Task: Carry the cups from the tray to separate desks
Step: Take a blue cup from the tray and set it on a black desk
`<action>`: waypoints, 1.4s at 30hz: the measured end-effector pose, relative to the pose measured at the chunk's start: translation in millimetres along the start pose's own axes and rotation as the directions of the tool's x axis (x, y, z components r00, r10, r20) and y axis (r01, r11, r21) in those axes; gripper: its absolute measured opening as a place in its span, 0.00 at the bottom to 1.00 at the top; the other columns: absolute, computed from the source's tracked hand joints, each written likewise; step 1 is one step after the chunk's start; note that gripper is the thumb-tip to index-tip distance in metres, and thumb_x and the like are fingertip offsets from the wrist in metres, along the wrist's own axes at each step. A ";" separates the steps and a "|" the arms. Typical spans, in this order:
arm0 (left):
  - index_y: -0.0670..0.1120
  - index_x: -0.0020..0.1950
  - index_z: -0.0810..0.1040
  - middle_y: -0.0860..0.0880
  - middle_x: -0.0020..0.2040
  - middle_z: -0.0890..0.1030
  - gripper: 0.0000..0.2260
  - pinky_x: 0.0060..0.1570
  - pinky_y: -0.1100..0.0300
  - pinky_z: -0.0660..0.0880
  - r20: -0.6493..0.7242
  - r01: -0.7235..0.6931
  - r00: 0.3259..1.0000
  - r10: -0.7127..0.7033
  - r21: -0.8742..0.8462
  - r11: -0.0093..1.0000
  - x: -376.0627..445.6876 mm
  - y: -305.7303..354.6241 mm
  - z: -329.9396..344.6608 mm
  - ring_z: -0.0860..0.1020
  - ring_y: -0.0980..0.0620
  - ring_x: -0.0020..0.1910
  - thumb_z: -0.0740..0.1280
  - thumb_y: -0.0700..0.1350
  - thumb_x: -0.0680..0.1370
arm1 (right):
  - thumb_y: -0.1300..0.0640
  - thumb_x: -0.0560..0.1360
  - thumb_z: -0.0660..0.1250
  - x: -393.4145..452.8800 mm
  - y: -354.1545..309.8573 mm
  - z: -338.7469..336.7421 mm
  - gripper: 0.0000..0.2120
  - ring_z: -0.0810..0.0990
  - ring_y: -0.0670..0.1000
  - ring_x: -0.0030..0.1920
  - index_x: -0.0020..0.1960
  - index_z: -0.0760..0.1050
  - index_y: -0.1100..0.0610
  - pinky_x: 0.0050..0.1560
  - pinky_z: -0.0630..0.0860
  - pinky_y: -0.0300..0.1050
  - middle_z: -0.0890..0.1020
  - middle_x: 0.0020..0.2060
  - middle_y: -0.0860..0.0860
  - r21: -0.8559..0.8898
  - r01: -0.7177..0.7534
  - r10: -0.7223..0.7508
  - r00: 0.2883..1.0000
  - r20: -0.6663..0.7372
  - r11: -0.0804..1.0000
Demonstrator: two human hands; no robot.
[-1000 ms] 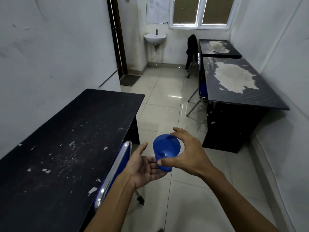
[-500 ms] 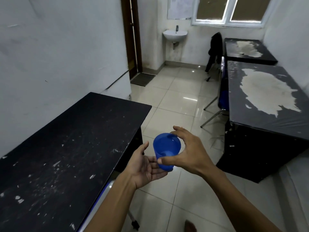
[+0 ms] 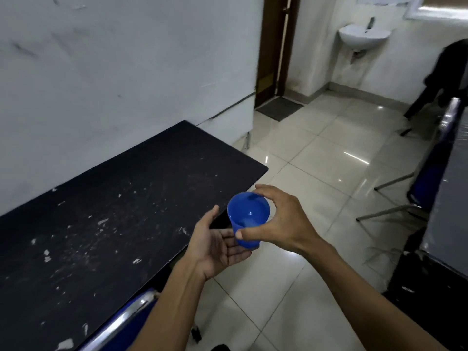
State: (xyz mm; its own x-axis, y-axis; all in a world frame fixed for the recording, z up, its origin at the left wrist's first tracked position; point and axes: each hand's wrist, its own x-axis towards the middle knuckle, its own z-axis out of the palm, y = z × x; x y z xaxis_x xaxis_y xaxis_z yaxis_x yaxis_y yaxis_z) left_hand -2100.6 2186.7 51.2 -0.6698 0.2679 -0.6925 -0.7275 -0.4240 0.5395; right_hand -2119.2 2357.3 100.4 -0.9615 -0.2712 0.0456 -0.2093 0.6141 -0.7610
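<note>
A person's two bare hands hold a blue cup (image 3: 248,221) in the air, just off the near right edge of a long black surface (image 3: 106,224) that runs along a white wall (image 3: 114,67). The cup stands nearly upright, its long axis vertical, open mouth up and tipped slightly toward the viewer, base down. The right hand (image 3: 281,224) grips it from the right side, thumb across the near wall and fingers (image 3: 263,192) curled over the far rim. The left hand (image 3: 215,244) lies palm up beneath the base, fingers relaxed and straight, touching or nearly touching it; which one cannot be told. A blue chair with a chrome frame (image 3: 126,323) sits at the surface's near edge. Beyond are a tiled floor (image 3: 316,153), a brown door (image 3: 276,46) and a wall sink (image 3: 363,38).
</note>
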 end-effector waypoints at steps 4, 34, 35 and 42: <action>0.33 0.60 0.77 0.34 0.54 0.82 0.36 0.59 0.46 0.75 -0.053 -0.054 0.997 0.049 -0.092 0.994 15.0 23.3 -13.4 0.82 0.37 0.53 0.58 0.66 0.75 | 0.44 0.57 0.82 47.2 0.0 8.8 0.39 0.70 0.42 0.62 0.64 0.73 0.52 0.62 0.65 0.37 0.75 0.65 0.46 -0.001 0.067 -0.067 0.993 0.101 0.998; 0.43 0.58 0.78 0.45 0.38 0.83 0.24 0.47 0.52 0.75 -0.503 -0.320 0.860 0.090 -0.393 0.862 110.5 128.6 -162.7 0.80 0.47 0.38 0.55 0.61 0.79 | 0.35 0.51 0.78 282.8 -5.4 183.0 0.48 0.68 0.44 0.69 0.68 0.70 0.48 0.68 0.67 0.44 0.72 0.68 0.42 0.060 0.344 -0.329 0.814 0.479 0.937; 0.44 0.58 0.78 0.45 0.39 0.83 0.24 0.46 0.52 0.75 -0.520 -0.311 0.851 0.080 -0.374 0.874 114.6 128.5 -164.8 0.80 0.47 0.39 0.55 0.61 0.79 | 0.35 0.51 0.78 285.8 -1.6 187.2 0.48 0.68 0.44 0.69 0.67 0.71 0.49 0.68 0.67 0.44 0.73 0.67 0.42 0.069 0.335 -0.326 0.817 0.476 0.940; 0.47 0.58 0.79 0.47 0.53 0.84 0.18 0.51 0.53 0.74 -0.704 -0.308 0.706 0.079 -0.204 0.929 134.3 112.5 -174.5 0.80 0.49 0.54 0.59 0.58 0.79 | 0.39 0.52 0.80 294.4 31.0 213.2 0.46 0.68 0.45 0.70 0.67 0.71 0.49 0.68 0.64 0.41 0.74 0.67 0.44 0.105 0.272 -0.287 0.823 0.490 0.957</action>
State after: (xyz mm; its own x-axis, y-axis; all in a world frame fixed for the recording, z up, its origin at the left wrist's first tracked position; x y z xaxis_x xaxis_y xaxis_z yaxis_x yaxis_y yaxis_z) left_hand -2246.4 2023.9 -64.7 -0.4254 -0.4537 -0.7830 -0.4387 -0.6534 0.6169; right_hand -2370.7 2138.5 -47.8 -0.6435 -0.7630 -0.0610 -0.4426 0.4359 -0.7836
